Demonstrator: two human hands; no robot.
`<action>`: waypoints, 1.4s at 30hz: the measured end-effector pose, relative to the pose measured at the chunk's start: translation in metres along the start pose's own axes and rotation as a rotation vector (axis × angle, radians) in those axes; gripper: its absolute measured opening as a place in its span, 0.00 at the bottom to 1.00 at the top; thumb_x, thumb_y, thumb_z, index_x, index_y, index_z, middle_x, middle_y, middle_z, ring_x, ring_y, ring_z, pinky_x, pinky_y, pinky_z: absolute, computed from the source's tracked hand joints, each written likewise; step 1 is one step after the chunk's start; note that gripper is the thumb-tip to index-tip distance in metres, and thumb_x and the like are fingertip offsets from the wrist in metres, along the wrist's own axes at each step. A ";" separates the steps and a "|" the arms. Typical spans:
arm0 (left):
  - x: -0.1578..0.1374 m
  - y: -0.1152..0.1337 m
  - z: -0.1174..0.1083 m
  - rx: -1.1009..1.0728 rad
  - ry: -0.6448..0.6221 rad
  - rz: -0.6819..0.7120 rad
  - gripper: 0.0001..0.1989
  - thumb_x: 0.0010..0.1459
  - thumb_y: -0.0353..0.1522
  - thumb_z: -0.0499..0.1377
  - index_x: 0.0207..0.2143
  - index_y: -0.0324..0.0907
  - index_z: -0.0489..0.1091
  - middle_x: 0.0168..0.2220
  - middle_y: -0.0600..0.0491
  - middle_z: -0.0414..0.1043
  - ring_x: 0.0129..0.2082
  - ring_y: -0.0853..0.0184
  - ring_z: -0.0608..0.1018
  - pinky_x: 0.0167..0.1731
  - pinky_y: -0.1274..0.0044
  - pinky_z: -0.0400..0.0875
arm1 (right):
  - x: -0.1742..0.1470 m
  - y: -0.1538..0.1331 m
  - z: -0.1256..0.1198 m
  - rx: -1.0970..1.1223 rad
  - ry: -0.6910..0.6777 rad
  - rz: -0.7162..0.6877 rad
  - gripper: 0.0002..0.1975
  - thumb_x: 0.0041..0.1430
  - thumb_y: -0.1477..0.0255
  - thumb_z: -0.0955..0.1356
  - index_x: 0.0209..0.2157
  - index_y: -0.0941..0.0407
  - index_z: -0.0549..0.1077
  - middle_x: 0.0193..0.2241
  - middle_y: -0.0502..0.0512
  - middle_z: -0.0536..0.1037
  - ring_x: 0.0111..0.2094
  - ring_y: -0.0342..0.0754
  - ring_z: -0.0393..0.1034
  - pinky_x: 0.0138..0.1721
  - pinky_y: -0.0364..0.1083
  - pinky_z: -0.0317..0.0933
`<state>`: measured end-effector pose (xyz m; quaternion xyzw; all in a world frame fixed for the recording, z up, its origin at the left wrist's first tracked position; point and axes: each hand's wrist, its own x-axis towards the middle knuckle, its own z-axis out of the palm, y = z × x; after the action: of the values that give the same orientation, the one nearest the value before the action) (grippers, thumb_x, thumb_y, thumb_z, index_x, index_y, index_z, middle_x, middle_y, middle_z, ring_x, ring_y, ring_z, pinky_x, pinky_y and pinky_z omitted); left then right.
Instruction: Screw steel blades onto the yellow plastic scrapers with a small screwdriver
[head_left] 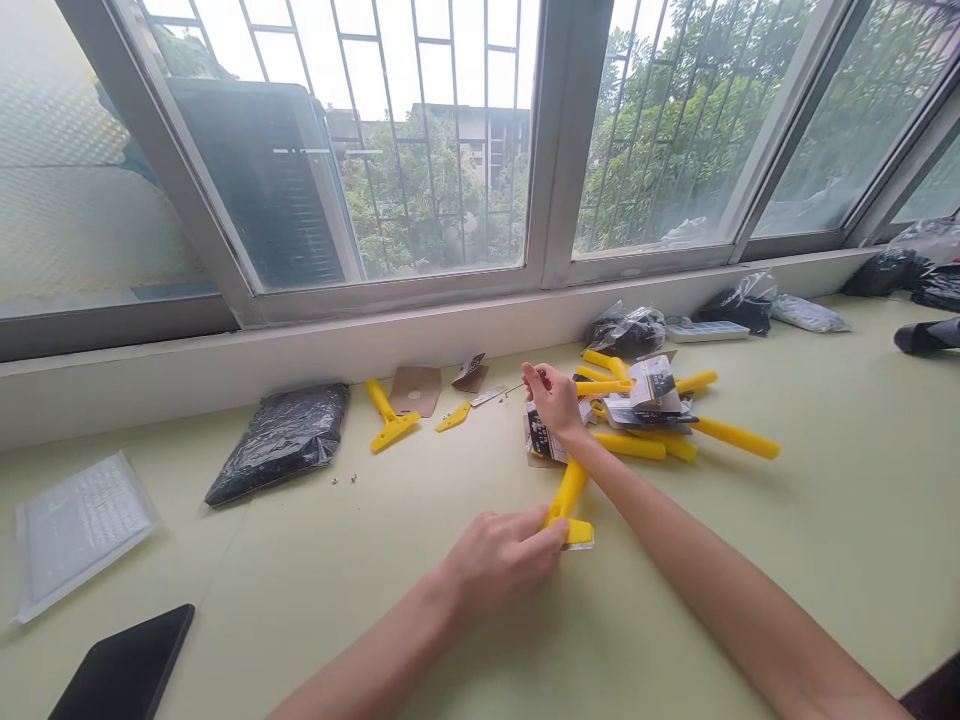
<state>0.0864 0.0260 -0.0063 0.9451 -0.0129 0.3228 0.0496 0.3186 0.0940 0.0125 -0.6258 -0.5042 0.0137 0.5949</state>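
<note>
My left hand (510, 550) is closed around the head end of a yellow scraper (570, 488), whose blade edge shows beyond my fingers. Further back, my right hand (553, 402) pinches a small screwdriver (514, 387), its thin shaft pointing left; most of its handle is hidden in the fingers. Just left of that tip lie a flat metal blade (489, 396) and a loose yellow scraper cover (454, 417). Another yellow scraper (391, 418) rests further left. Beside and behind my right hand is a pile of yellow scrapers (739, 438), several with printed cards (654, 386).
Small screws (353, 479) lie on the pale green table (300, 600). A black plastic-wrapped package (281, 440), a wrapped keyboard (86, 530) and a dark phone or tablet (124, 665) are at left. Brown card (417, 388) and bagged items (626, 328) sit along the windowsill.
</note>
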 end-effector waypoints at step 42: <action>0.013 -0.025 -0.009 -1.323 0.287 -1.107 0.23 0.54 0.45 0.69 0.41 0.38 0.68 0.32 0.44 0.81 0.31 0.58 0.85 0.36 0.64 0.83 | -0.126 -0.081 -0.065 0.239 -0.086 0.015 0.15 0.69 0.59 0.64 0.33 0.53 0.75 0.23 0.49 0.72 0.26 0.47 0.69 0.33 0.46 0.63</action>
<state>0.0926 0.0514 0.0062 0.5430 0.2697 0.2946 0.7386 0.2473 -0.0531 0.0189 -0.5529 -0.5192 0.1050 0.6432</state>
